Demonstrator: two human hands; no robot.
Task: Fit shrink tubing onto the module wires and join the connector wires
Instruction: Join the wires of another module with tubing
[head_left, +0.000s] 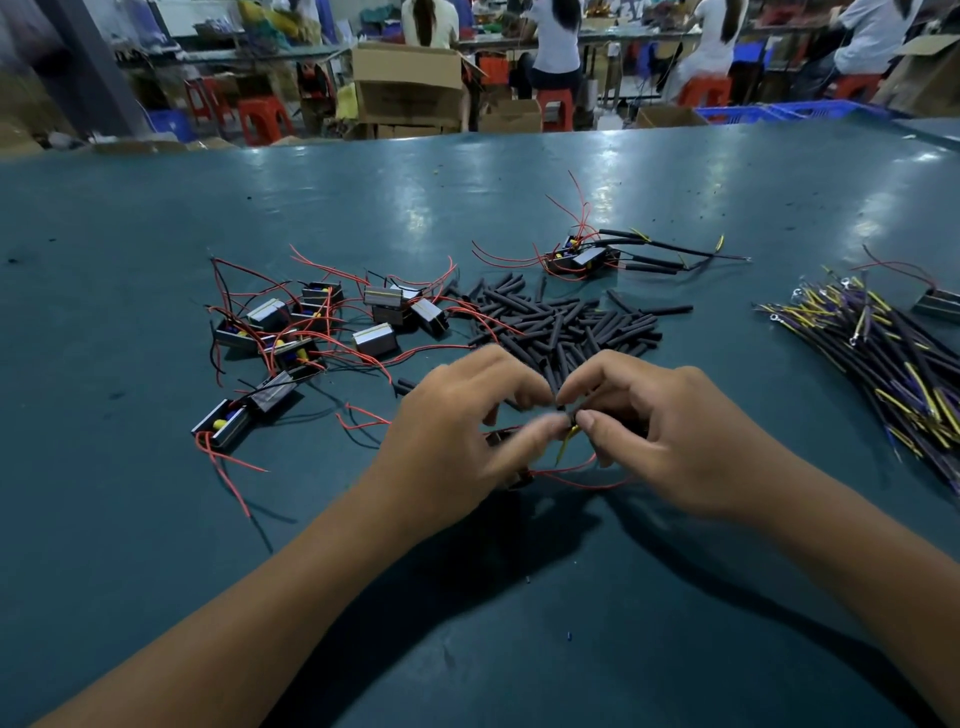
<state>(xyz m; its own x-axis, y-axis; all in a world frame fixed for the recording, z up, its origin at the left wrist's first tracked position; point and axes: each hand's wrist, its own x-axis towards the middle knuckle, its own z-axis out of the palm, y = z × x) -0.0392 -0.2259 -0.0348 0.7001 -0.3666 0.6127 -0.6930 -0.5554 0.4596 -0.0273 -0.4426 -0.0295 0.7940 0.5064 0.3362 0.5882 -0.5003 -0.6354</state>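
Hands meet low over the tabletop (156, 519): left hand (457, 436) and right hand (660, 431) each pinch a yellow-tipped wire (566, 441) between them, grips clenched on it. Shrink tubing pile (566, 322) lies at twelve o'clock, loose modules (311, 332) at ten, connector wires (883, 353) at two.

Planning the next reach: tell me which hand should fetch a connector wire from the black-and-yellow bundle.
Probably the right hand: the bundle of black and yellow connector wires lies on its side of the green table. The left hand would have to cross over.
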